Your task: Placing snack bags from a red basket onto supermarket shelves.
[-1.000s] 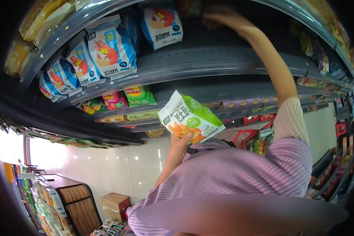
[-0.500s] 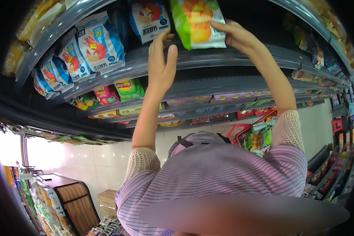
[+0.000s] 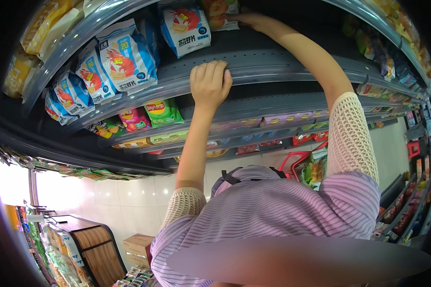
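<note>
The person is stocking a snack shelf (image 3: pixel 273 71) overhead, and the step in hand looks like the last push of a bag into its row. Taking the shelf as the landmark and going from its left end: blue-and-white snack bags (image 3: pixel 124 55) with a red shrimp picture are leaning in a row on it, with one more blue bag (image 3: pixel 186 28) standing farther back. Just right of those, the left hand (image 3: pixel 209 83) is resting on the shelf's front lip, fingers curled over the edge and clamped on nothing but the lip. Above and to the right, the right hand (image 3: pixel 251 20) is reaching deep over the shelf, fingers lying against the lower edge of a green-and-orange bag (image 3: pixel 220 8) at the back; whether that grip is closed on the bag or only pressing it I cannot tell, since the bag is partly cut off by the frame. The next move seems to call for a gentle release so the bag is left standing, with the left hand steadying the body. Compared with half a second ago, the bag is sitting farther back on the shelf, and the left hand is no longer holding it, having dropped to the shelf edge.
</note>
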Demonstrator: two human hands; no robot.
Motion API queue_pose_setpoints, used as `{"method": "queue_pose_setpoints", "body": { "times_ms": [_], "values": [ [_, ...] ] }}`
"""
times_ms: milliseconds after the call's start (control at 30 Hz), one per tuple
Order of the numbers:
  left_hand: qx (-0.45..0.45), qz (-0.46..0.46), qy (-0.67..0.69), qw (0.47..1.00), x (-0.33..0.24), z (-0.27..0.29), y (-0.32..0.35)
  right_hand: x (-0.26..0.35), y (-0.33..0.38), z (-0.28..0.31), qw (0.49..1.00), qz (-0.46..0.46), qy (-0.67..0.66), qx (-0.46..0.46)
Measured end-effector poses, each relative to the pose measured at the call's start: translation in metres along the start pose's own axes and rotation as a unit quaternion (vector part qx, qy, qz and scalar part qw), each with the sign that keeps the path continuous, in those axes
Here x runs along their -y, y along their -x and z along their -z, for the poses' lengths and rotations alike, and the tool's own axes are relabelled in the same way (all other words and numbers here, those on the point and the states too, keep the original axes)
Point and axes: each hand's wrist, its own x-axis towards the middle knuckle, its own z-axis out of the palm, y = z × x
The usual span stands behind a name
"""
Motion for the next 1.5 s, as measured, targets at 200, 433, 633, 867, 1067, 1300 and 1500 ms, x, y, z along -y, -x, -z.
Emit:
{"method": "queue_pose_setpoints", "body": {
  "times_ms": [200, 433, 633, 867, 1067, 1300, 1500],
  "values": [
    [0.0, 0.013, 0.001, 1.0, -0.005, 0.0, -0.004, 0.0, -0.002, 0.004, 0.993, 0.044, 0.102, -0.036],
    [0.051, 0.002, -0.036, 0.998, 0.002, 0.0, 0.0, 0.074, 0.136, -0.001, 0.934, 0.192, 0.285, -0.103],
    [-0.002, -0.07, -0.057, 0.996, 0.009, -0.01, 0.0, 0.048, 0.4, 0.021, 0.925, 0.065, 0.338, -0.161],
    [-0.069, -0.087, -0.103, 0.988, 0.0, -0.02, -0.005, -0.108, 0.631, -0.005, 0.581, -0.48, 0.541, -0.373],
    [-0.098, -0.069, -0.124, 0.985, -0.003, -0.024, -0.005, -0.161, 0.662, -0.042, 0.575, -0.504, 0.489, -0.42],
    [-0.084, -0.073, -0.11, 0.988, -0.001, -0.021, -0.005, -0.086, 0.641, -0.019, 0.612, -0.482, 0.353, -0.519],
    [0.01, -0.037, -0.099, 0.994, -0.006, -0.008, -0.009, -0.021, 0.558, -0.029, 0.783, -0.271, -0.066, -0.556]
  ]
}}
